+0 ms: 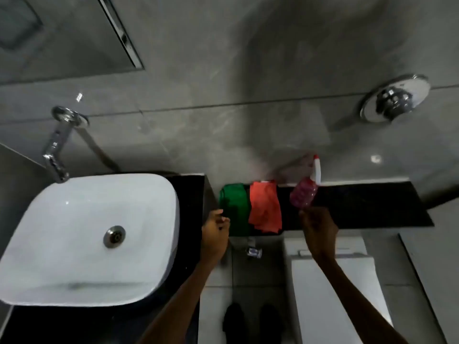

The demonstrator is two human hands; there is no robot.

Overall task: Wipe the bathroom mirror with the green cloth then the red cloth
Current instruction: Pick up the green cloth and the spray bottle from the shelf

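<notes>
While both hands are held out over the dark bench (pixel 372 207), nothing is gripped. Loosely curled fingers are seen on the left hand (pixel 214 234), just beside the green cloth (pixel 236 207). The right hand (pixel 319 232) is half closed just below the pink spray bottle (pixel 304 193). Between them the red cloth (pixel 265 207) is draped.

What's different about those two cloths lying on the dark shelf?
The green cloth lies at the shelf's left end, nearest the left hand; the red cloth lies to its right, closer to the pink spray bottle. The green one looks smoothly folded, while the red one is more rumpled, with uneven corners at its front edge. Both hang over the front edge of the black shelf, touching side by side, and neither is held.
</notes>
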